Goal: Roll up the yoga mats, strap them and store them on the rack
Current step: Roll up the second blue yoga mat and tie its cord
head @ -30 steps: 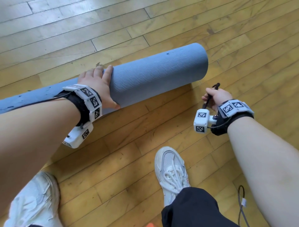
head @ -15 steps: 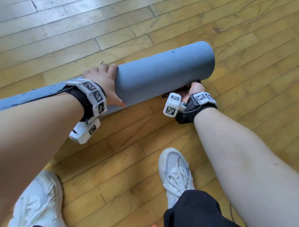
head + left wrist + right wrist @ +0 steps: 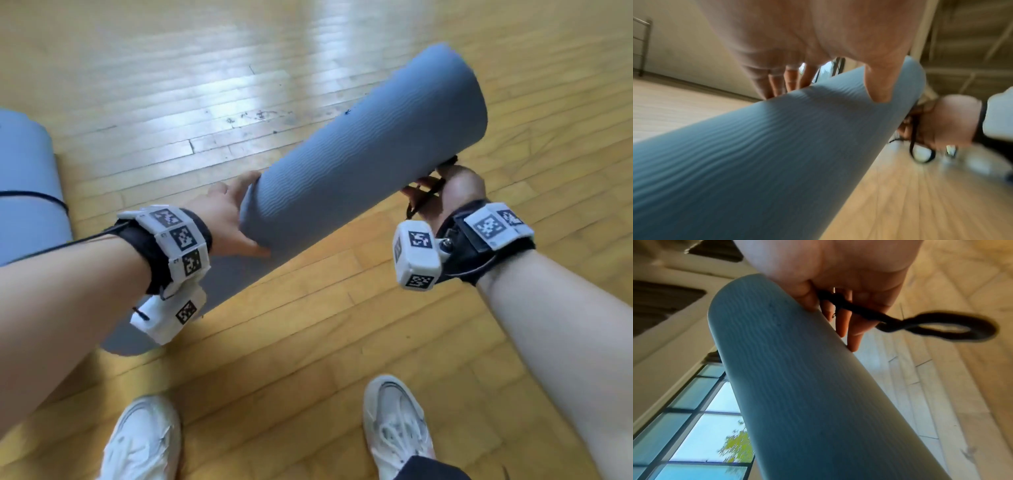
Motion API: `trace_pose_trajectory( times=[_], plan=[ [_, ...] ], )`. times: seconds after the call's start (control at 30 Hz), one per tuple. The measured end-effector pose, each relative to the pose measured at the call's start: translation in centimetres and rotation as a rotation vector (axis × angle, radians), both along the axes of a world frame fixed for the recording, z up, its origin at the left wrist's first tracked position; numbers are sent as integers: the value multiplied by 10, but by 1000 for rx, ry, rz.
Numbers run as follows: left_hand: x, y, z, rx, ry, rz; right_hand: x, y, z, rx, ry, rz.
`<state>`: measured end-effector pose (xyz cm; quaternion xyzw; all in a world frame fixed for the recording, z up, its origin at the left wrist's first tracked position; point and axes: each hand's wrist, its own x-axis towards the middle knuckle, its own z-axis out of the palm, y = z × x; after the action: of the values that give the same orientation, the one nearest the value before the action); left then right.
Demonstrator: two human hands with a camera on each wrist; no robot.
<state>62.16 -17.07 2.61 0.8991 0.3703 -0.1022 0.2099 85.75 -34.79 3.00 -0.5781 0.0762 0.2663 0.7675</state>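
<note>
A rolled blue yoga mat [image 3: 356,164] is tilted, its right end raised off the wooden floor and its left end low behind my left wrist. My left hand [image 3: 226,209] grips the roll near its middle, fingers [image 3: 777,84] over the far side and thumb on the near side. My right hand [image 3: 448,192] is under the raised end, pinching a black strap [image 3: 941,329] whose loop hangs free, while its fingers [image 3: 853,337] touch the underside of the mat [image 3: 797,386].
A second rolled blue mat [image 3: 24,178] with a black strap around it lies on the floor at the far left. My white shoes [image 3: 144,442] [image 3: 397,425] stand close below. A metal frame [image 3: 643,40] stands by the wall.
The mat lay flat on the floor; now its right end is lifted. My right hand, with the strap, went from beside the mat to under its right end. My left hand kept its grip.
</note>
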Motion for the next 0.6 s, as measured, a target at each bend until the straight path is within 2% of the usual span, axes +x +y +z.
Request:
trace_pose_trajectory(
  times=[0.23,0.37,0.43,0.5,0.6],
  plan=[
    [-32,-10,98,-15,-348,156,-64,20,107,-54,-340,180],
    [-65,-14,144,-70,-409,22,-106,13,177,-32,-518,325],
    [-80,-18,161,-137,-464,8,-126,6,206,-32,-580,417],
    [-94,-28,180,-177,-510,3,-146,-3,224,-61,-621,498],
    [-118,-46,213,-142,-612,4,-176,-16,235,-108,-661,609]
  ],
)
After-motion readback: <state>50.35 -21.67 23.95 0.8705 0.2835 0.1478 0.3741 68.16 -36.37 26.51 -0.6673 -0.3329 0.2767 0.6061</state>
